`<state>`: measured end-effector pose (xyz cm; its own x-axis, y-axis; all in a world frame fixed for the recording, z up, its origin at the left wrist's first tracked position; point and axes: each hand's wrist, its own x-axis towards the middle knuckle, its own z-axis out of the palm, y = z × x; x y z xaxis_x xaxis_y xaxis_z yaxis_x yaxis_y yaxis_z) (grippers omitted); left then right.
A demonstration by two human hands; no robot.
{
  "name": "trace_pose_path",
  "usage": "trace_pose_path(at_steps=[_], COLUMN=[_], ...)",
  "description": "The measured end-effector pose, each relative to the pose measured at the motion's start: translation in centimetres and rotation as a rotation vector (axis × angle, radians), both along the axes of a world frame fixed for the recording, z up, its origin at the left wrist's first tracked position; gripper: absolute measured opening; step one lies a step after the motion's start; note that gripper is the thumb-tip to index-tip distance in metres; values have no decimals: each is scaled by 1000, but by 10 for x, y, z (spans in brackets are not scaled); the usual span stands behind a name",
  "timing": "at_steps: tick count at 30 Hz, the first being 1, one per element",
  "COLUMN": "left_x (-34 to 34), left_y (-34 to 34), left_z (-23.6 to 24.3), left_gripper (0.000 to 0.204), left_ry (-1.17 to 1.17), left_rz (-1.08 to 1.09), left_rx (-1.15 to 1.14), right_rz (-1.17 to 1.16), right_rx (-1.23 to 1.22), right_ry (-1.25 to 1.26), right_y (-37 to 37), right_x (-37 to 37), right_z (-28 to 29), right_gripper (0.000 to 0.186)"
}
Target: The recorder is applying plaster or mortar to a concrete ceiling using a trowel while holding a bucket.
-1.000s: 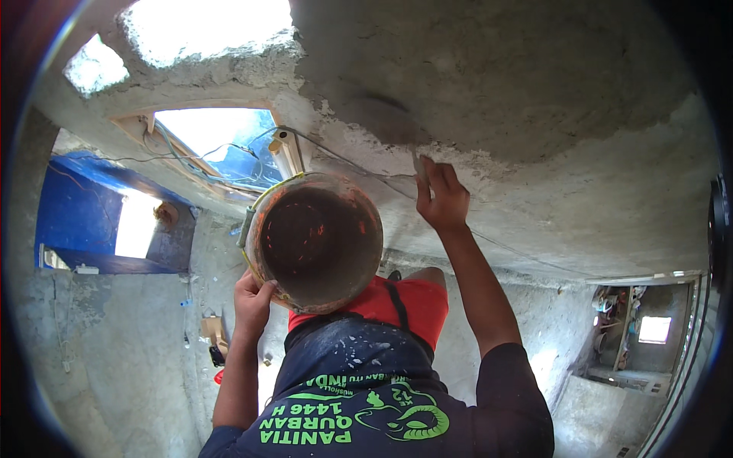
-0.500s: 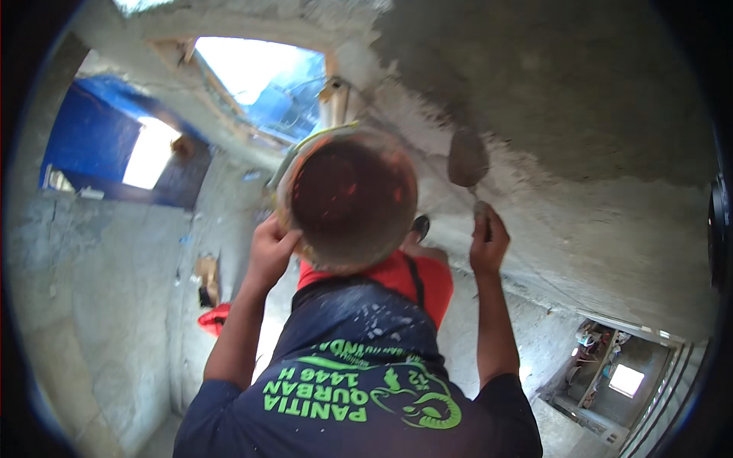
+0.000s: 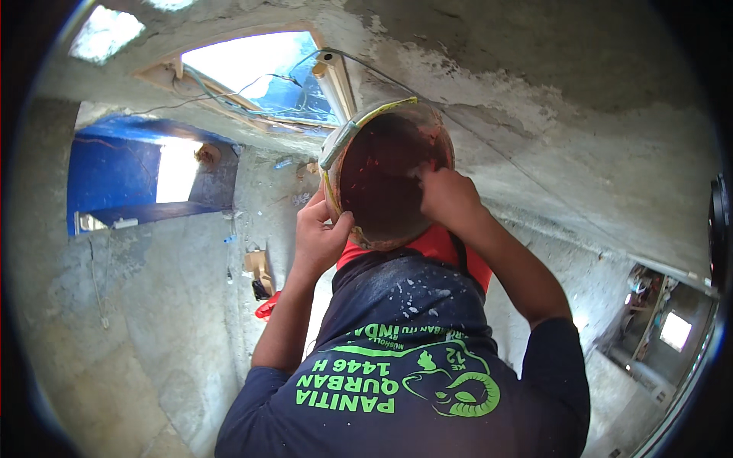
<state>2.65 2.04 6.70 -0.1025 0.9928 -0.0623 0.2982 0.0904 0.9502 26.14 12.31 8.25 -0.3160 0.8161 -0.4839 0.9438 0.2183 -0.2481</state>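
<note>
A round plastic bucket (image 3: 382,229) with a stained dark inside and a yellow handle is tilted toward me. My left hand (image 3: 324,237) grips its left side, thumb over the rim. My right hand (image 3: 450,198) reaches into the bucket with curled fingers around the trowel (image 3: 420,172), whose blade is hidden or too dark to make out there. Just beyond the bucket is the grey plastered wall (image 3: 580,153), with a darker rough patch and a thin cable running across it.
A wood-framed opening (image 3: 237,61) has loose cables and a white pipe (image 3: 332,84). At left is a blue-painted recess (image 3: 111,175). Below it lie a cardboard piece (image 3: 257,267) and a red object (image 3: 267,305). A doorway (image 3: 649,320) stands at right.
My right hand has moved from the wall patch down into the bucket with the trowel. My left hand and the bucket have shifted up and right in view.
</note>
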Motion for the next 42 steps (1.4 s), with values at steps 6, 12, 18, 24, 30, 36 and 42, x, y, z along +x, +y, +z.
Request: trace_pose_path(at_steps=[6, 12, 18, 24, 30, 36, 42], left_x=[-2, -1, -5, -8, -12, -11, -17], left_y=[-3, -5, -2, -8, -20, -21, -18], left_z=[0, -5, -4, -14, -9, -8, -28], left_gripper=[14, 15, 15, 14, 10, 10, 12], left_ry=[26, -39, -27, -29, -3, 52, -15], left_rz=[-21, -63, -126, -91, -83, -41, 70], left_rx=[-19, -35, -37, -58, -50, -43, -14], right_rz=[204, 230, 55, -233, -566, -803, -621], right_rx=[-174, -532, -898, -1358, -1588, -1858, -1931], right_ry=[-46, -42, 170, 516, 873, 1421, 1835], right_y=[22, 54, 82, 75, 23, -20, -72], right_x=[-24, -27, -14, 3, 18, 40, 69], right_z=[0, -1, -34, -67, -100, -97, -83], right_gripper=[27, 28, 31, 25, 40, 48, 53])
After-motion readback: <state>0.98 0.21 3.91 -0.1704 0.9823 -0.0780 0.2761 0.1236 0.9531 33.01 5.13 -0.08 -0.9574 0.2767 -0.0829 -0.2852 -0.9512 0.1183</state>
